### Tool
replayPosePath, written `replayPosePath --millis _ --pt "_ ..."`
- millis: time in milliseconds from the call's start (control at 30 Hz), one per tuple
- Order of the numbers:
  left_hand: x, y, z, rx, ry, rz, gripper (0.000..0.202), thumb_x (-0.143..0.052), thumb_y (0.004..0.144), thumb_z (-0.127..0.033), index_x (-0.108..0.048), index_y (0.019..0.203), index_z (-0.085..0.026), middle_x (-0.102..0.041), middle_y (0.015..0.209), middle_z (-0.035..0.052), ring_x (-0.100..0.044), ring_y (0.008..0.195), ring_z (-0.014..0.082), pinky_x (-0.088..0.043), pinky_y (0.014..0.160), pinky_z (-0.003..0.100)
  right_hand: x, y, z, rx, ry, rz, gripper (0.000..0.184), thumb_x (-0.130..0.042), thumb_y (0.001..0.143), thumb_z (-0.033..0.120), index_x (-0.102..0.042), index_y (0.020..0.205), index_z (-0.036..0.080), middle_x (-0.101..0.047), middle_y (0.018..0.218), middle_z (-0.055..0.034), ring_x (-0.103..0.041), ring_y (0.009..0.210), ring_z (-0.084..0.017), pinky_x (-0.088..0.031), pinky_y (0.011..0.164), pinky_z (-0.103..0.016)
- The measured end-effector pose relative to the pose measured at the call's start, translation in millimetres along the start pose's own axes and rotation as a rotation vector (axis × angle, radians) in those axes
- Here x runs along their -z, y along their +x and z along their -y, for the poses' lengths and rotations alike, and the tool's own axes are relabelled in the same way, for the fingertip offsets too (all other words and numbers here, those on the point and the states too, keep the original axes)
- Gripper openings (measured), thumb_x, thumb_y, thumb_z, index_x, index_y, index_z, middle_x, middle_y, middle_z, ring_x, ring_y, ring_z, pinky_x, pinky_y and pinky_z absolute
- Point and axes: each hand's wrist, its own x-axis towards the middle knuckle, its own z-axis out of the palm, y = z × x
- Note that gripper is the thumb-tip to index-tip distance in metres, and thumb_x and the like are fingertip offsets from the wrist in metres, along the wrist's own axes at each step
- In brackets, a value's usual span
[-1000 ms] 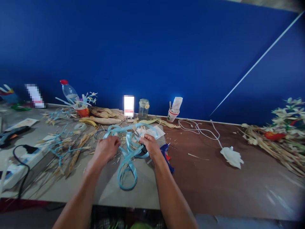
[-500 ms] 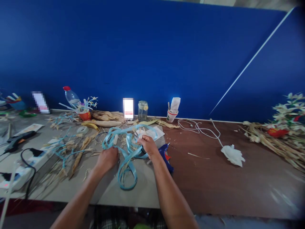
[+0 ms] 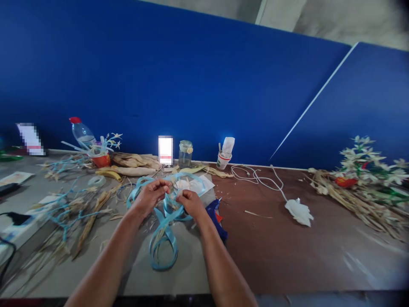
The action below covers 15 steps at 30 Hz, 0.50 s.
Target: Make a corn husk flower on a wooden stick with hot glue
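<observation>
A light-blue ribbon [image 3: 172, 247] lies in loose loops on the grey part of the table, under and around both hands. My left hand [image 3: 150, 197] is raised over the ribbon's left side, thumb and fingers pinched together; what sits between the tips is too small to make out. Facing it, my right hand [image 3: 192, 203] is closed in a pinch by the middle of the ribbon. Pale husk scraps show just beyond its fingertips, and what it grips cannot be told. A white paper sheet [image 3: 207, 184] lies behind the right hand.
A blue glue gun [image 3: 217, 219] lies right of my right forearm. Blue-wrapped stems [image 3: 68, 217] and a power strip [image 3: 24, 230] spread out at left. Along the back stand a glass jar [image 3: 185, 154] and a paper cup [image 3: 223, 160]. White flowers [image 3: 362, 157] are at far right.
My left hand has risen from the table and moved forward and right, close to my right hand. The right hand's fingers have turned inward. The camera view has shifted right and tilted.
</observation>
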Motion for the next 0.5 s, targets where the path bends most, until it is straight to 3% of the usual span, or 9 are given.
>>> replayPosePath --millis 133,233,367,500 --pt "-0.4 3.9 14.9 0.045 -0.014 0.037 0.027 -0.067 0.066 -0.035 -0.060 0.082 -0.014 -0.058 0.068 -0.0001 -0.042 0.050 0.0068 -0.030 0.047 0.021 1.0 0.1 2.6 0.210 -0.186 -0.224 0.013 -0.057 0.063 0.022 -0.051 0.052 0.019 -0.051 0.075 -0.0016 -0.047 0.080 -0.017 -0.037 0.076 -0.028" --pt "0.1 2.1 20.1 0.090 -0.075 0.030 0.026 -0.069 0.066 -0.033 -0.061 0.083 -0.016 -0.059 0.068 -0.0009 -0.045 0.051 0.0068 -0.032 0.048 0.020 2.6 -1.0 5.4 0.254 -0.165 -0.370 0.018 -0.059 0.066 0.026 -0.050 0.053 0.019 -0.051 0.080 -0.0034 -0.047 0.079 -0.016 -0.037 0.076 -0.028" --pt "-2.9 0.1 25.8 0.144 -0.165 0.085 0.022 -0.070 0.067 -0.030 -0.060 0.079 -0.015 -0.058 0.067 -0.0010 -0.048 0.055 0.0068 -0.033 0.049 0.019 4.3 -1.4 4.6 0.093 0.116 -0.298 0.027 -0.057 0.072 0.038 -0.050 0.055 0.019 -0.041 0.057 0.0029 -0.039 0.056 -0.011 -0.034 0.056 -0.023" --pt "-8.3 -1.3 31.2 0.150 -0.198 0.193 0.025 -0.070 0.067 -0.030 -0.057 0.082 -0.015 -0.057 0.063 -0.0019 -0.043 0.048 0.0046 -0.026 0.043 0.018 3.9 -1.2 4.4 -0.009 0.347 -0.251 0.024 -0.062 0.067 0.039 -0.057 0.060 0.017 -0.044 0.052 0.0041 -0.036 0.049 -0.008 -0.029 0.050 -0.022"
